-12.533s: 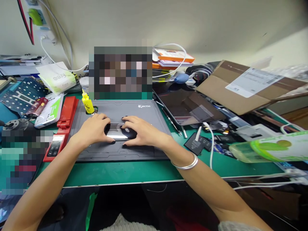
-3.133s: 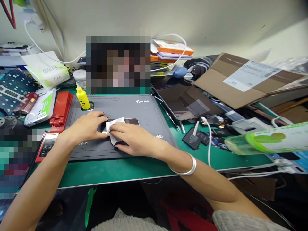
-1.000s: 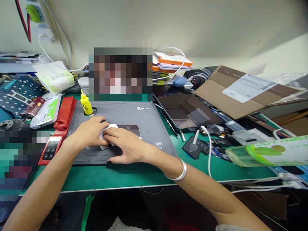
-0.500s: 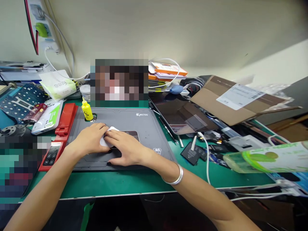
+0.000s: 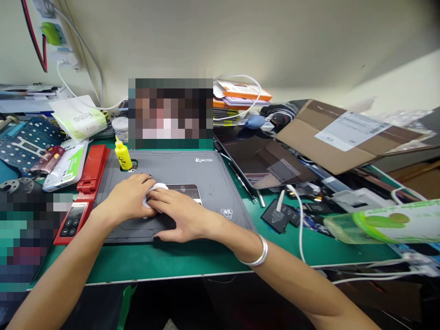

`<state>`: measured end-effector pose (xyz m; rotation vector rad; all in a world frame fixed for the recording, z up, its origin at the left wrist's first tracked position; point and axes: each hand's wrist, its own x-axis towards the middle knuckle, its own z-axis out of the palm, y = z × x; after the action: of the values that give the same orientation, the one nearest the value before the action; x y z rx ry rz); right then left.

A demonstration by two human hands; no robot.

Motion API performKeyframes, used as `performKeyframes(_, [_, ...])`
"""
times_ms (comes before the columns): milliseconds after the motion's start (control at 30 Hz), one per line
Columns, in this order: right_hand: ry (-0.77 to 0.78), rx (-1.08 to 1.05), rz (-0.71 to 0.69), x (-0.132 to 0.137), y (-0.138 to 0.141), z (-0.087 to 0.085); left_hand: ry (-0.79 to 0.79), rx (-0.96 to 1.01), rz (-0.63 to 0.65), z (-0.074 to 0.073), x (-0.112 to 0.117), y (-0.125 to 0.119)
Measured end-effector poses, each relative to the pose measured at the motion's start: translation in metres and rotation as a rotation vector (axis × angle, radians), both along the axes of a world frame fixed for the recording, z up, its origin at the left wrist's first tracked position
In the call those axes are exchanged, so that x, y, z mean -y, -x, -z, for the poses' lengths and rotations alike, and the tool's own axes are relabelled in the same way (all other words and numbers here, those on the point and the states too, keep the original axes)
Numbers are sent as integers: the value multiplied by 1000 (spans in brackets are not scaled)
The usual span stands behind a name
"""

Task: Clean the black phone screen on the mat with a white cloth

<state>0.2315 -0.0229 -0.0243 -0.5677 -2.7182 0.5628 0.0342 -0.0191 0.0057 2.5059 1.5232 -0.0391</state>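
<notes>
My left hand [image 5: 128,198] is closed around a crumpled white wipe [image 5: 159,187], held against the left end of a dark phone [image 5: 189,189]. The phone lies flat on a grey work mat [image 5: 220,176], and its near left part is hidden under my hands. Across it lies my right hand [image 5: 184,211], fingers outstretched, their tips touching the wipe and the thumb spread apart on the mat. A yellow dropper bottle [image 5: 123,156] stands on the mat beyond my left hand.
To the left of the mat lies a red hinged device with buttons [image 5: 80,201]. On the right are a dark tablet [image 5: 261,160], a phone battery [image 5: 275,215], a white cable [image 5: 300,224], an opened cardboard box [image 5: 302,142] and a green-and-white pack [image 5: 385,222]. Blurred patches hide parts of the view.
The camera view has shifted slightly. My hands stay together at the phone, and the wipe shows a little differently between them.
</notes>
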Motion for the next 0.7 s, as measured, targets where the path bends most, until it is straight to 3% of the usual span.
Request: performKeyframes(700, [17,-8,51,-6,4,-1,-20,34,-23,1,1,-3])
